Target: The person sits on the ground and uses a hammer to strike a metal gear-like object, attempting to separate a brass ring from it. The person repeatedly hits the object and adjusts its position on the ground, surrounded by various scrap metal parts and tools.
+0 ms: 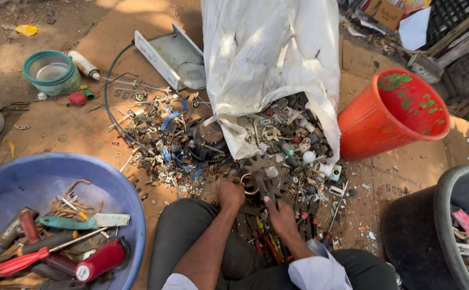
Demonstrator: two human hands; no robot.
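Observation:
I squat over a heap of small metal scrap (191,134) spilled from a white sack (269,64) onto cardboard. My left hand (231,193) rests at the near edge of the heap, fingers closed beside a metal ring (249,185). My right hand (280,215) reaches into the scrap just to the right, fingertips on a dark toothed gear (261,171). Whether either hand grips anything is hard to tell.
A blue basin (25,177) with screwdrivers and red-handled tools sits at lower left. An orange bucket (393,115) lies tilted at right, a black tub (428,231) with bits at lower right. A green bowl (52,72), a small bottle and a metal tray (167,56) lie behind.

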